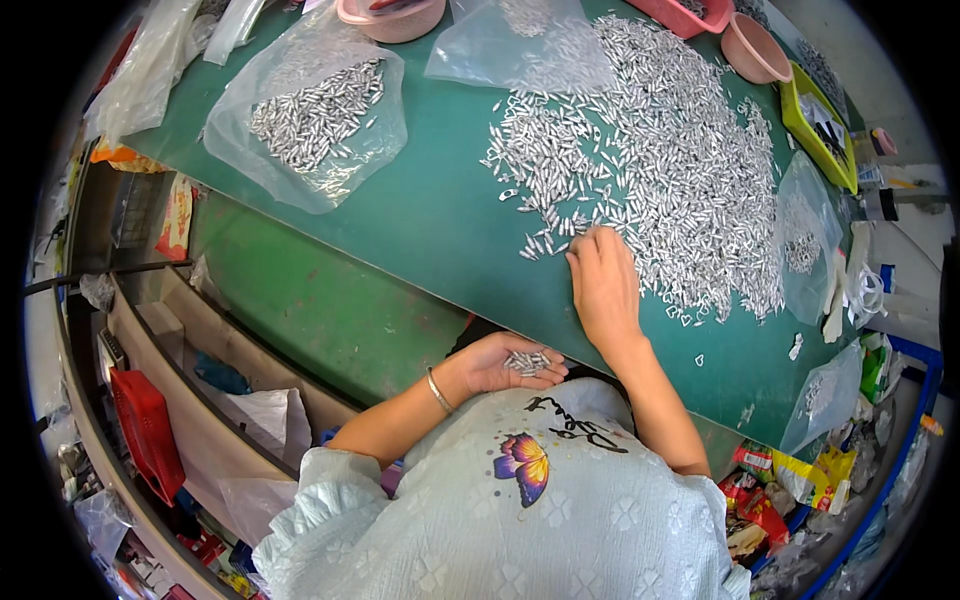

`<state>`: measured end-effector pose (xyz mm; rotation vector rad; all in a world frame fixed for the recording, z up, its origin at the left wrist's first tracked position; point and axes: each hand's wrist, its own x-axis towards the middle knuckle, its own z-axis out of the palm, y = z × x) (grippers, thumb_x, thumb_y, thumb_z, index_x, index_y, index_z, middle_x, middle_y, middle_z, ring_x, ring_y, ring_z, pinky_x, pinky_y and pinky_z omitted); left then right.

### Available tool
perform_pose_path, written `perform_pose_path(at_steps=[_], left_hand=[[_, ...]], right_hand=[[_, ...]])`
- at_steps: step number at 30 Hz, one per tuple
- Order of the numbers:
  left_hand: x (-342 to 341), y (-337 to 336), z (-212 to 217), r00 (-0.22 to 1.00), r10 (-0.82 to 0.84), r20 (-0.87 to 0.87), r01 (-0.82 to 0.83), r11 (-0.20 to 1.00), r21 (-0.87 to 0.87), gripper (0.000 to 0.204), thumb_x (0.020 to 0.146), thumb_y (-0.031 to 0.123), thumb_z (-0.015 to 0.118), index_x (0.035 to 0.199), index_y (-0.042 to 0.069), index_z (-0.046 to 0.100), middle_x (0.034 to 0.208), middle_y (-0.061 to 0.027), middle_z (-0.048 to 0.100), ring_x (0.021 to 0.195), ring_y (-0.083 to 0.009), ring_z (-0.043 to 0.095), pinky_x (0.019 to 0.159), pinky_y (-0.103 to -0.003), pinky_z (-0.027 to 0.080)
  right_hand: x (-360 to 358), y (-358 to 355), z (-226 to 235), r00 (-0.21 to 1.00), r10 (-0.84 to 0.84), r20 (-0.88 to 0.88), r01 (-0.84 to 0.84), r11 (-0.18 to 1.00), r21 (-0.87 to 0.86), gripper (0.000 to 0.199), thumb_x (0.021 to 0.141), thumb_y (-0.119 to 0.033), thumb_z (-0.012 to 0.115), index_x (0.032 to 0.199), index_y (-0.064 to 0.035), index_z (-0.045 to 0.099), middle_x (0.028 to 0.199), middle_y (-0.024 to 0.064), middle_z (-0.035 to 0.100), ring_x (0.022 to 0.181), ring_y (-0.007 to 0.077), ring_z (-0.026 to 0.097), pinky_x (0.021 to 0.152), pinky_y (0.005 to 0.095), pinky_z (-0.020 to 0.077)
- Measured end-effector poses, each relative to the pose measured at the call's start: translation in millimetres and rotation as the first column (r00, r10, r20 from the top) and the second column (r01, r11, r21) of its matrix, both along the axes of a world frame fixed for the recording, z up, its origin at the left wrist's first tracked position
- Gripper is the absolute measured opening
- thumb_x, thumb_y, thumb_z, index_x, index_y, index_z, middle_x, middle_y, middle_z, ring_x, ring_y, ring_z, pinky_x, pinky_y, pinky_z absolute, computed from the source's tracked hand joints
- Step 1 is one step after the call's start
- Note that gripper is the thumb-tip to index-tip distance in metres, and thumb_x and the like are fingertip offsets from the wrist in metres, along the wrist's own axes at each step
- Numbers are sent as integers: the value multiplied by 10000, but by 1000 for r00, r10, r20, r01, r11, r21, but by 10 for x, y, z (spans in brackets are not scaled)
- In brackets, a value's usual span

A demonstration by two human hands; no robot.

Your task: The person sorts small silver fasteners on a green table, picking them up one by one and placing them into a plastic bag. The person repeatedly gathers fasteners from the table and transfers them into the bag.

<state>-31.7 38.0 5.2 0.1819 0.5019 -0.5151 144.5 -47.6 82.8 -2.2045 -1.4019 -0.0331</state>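
A wide heap of small silver, spindle-shaped metal pieces (680, 150) is spread over the green table (450, 230). At the heap's near left edge, my right hand (605, 280) rests with its fingers curled down and held close together. Its fingertips reach a few loose pieces; what is pinched there, if anything, is hidden. My left hand (490, 365) is palm up just below the table's near edge, cupped around a small handful of the silver pieces (527, 363). A bangle (438, 390) circles my left wrist.
A clear plastic bag (225, 125) with more pieces on it lies at the left. Another bag (480, 55) overlaps the heap's far side. Pink bowls (755, 50) and a yellow-green basket (845, 165) stand along the far right. A red basket (145, 430) is at lower left.
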Motion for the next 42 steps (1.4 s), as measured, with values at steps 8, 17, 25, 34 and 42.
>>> perform_pose_path(at_steps=[8, 17, 25, 34, 42], left_hand=[[35, -31, 158, 994, -3, 109, 3, 1000, 4, 426, 968, 155, 465, 1263, -146, 529, 1251, -289, 596, 1161, -370, 608, 1008, -436, 499], [-32, -87, -24, 997, 71, 15, -66, 979, -195, 445, 973, 191, 440, 1249, -144, 536, 1206, -275, 620, 1105, -364, 634, 984, -446, 509], [-69, -96, -166, 990, 140, -18, -138, 933, -332, 355, 962, 118, 454, 1201, -118, 568, 1159, -246, 645, 1053, -345, 658, 952, -462, 532], [-55, -54, 31, 986, 169, -13, -166, 948, -270, 373, 980, 161, 464, 1179, -132, 582, 1136, -234, 655, 1052, -335, 659, 944, -427, 538], [-54, -97, -148, 989, 125, 73, -102, 960, -262, 349, 990, 191, 483, 1113, -106, 620, 1105, -208, 667, 964, -277, 677, 793, -352, 563]], right_hand=[[-46, -102, 100, 985, 73, -159, -60, 995, 79, 161, 814, 1, 630, 960, -10, 564, 916, 137, 510, 883, 330, 538, 760, 413, 459], [-242, -426, 172, 911, 261, -320, -298, 952, -69, 196, 767, -21, 574, 963, -12, 569, 911, 133, 507, 920, 315, 523, 768, 405, 438], [-317, -368, 272, 837, 398, -376, -379, 917, 126, 187, 810, -20, 615, 994, -13, 584, 911, 135, 518, 863, 325, 528, 753, 439, 440], [-256, -337, 214, 800, 345, -491, -461, 877, -135, 191, 821, -19, 656, 998, -7, 584, 1006, 155, 552, 911, 352, 570, 793, 412, 476], [52, 143, 39, 991, 130, -18, -129, 990, 49, 166, 835, -19, 569, 1000, -10, 573, 959, 149, 530, 881, 340, 527, 775, 411, 448]])
